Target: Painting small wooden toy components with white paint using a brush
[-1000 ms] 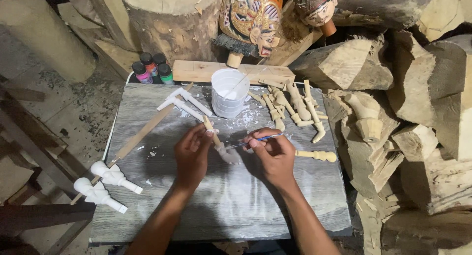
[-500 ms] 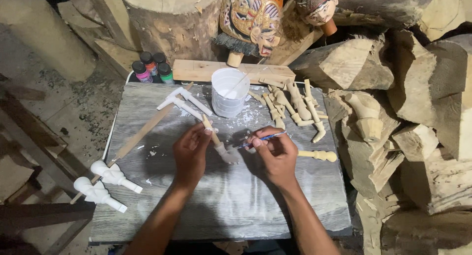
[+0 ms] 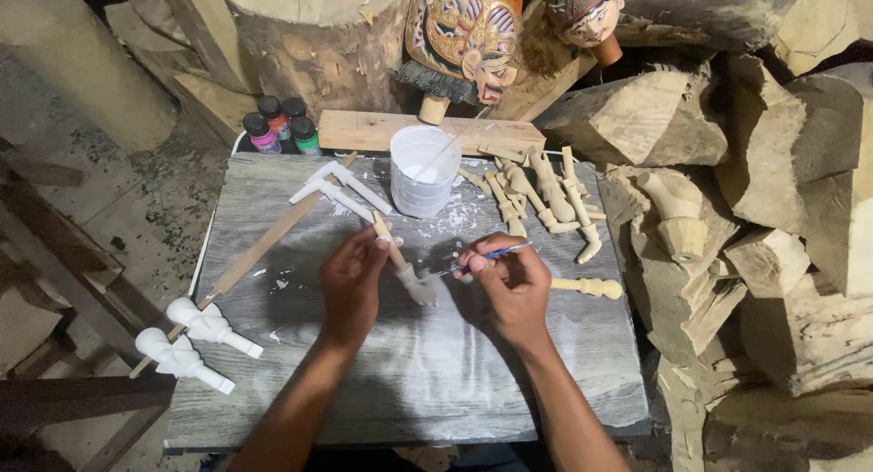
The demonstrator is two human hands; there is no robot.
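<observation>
Head view, near to far: grey wood-grain table [image 3: 409, 381] carries everything. Left hand [image 3: 353, 286] pinches the upper shaft of a small carved wooden puppet arm [image 3: 403, 263], which is tilted, with its white-painted end [image 3: 420, 290] low and just right of the fingers. Right hand [image 3: 511, 286] is pressed around a thin blue-handled paintbrush [image 3: 486, 256]; bristle tip sits at the painted end, cannot tell if touching. So the piece lies between both hands.

Just right of the right hand: an unpainted turned wooden peg [image 3: 589, 287] flat on the table. At the near left edge: two white-painted carved pieces [image 3: 195, 340], well apart from the hands. Beyond the hands: white plastic cup of white paint [image 3: 425, 172], white-painted angled pieces [image 3: 336, 188] to its left, a row of bare wooden puppet arms [image 3: 536, 195] to its right. Farthest: small paint bottles [image 3: 282, 125] and a painted carved mask [image 3: 464, 35].
</observation>
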